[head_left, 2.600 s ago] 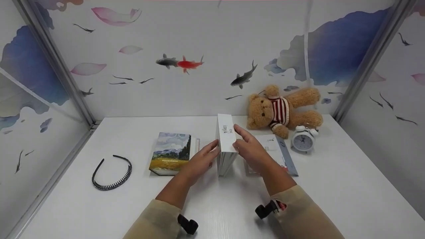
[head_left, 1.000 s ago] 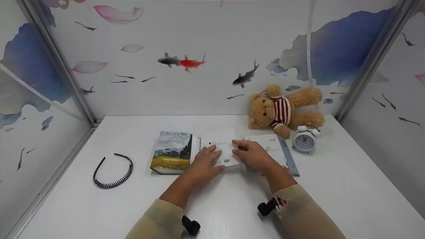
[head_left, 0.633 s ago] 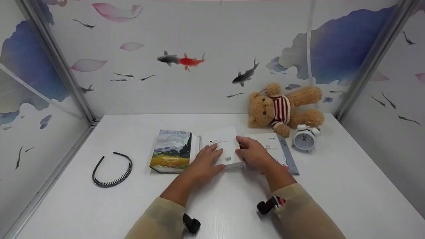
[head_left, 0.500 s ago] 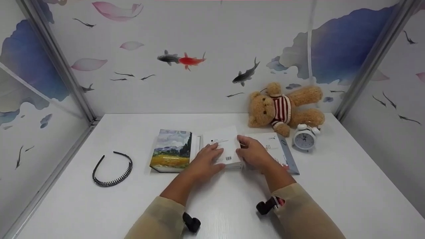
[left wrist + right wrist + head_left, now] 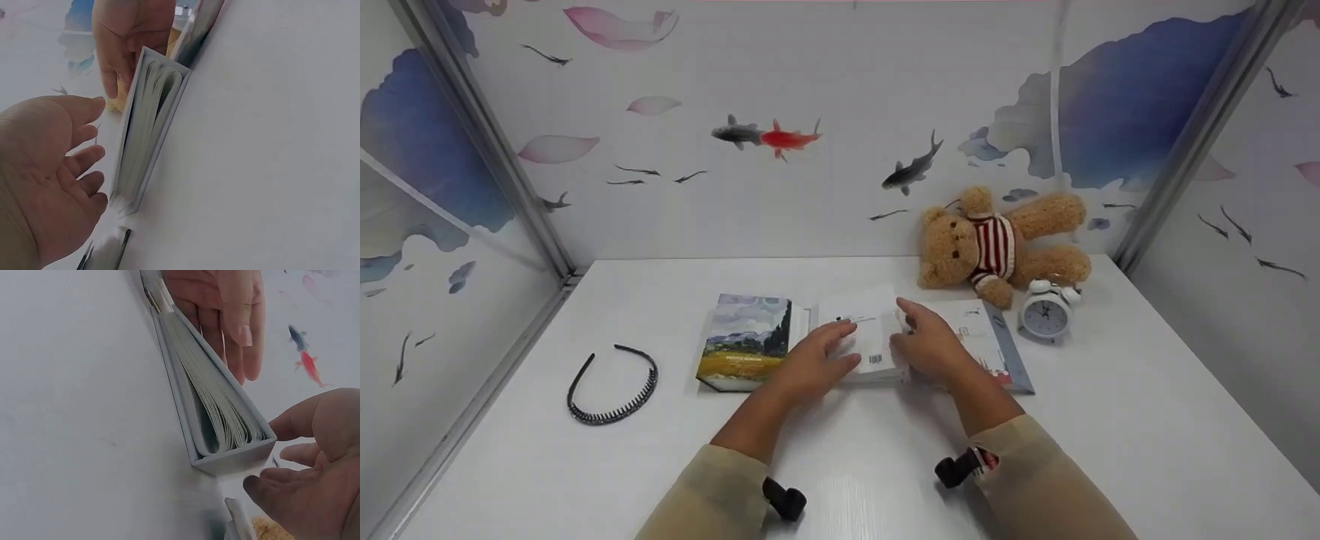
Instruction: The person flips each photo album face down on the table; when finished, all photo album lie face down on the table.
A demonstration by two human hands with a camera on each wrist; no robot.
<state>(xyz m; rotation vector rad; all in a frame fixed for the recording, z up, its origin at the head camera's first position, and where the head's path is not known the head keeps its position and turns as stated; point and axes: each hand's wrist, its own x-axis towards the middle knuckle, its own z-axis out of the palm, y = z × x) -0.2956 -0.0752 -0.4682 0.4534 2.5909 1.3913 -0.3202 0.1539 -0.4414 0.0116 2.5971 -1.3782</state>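
Observation:
A thick white album [image 5: 864, 304] with a barcode lies flat on the table between two other albums; its page edges show in both wrist views. My left hand [image 5: 810, 364] hovers over its left side with fingers loosely bent, and a gap to the album [image 5: 149, 129] shows in the left wrist view. At the spine side is my right hand [image 5: 931, 345], fingers spread; whether a fingertip of the right hand [image 5: 320, 467] touches the spine corner cannot be told. To the left lies an album with a painted landscape cover [image 5: 746, 341].
Under my right hand lies a white album with a blue-grey spine [image 5: 1011, 349]. Behind it are a teddy bear [image 5: 997, 247] on its side and a white alarm clock [image 5: 1046, 313]. A black toothed headband [image 5: 611, 386] lies at the left of the white table [image 5: 847, 480].
The white album stood upright on edge between both hands, then was laid flat. My left hand has since lifted off its cover, and the right fingers have loosened from its spine edge.

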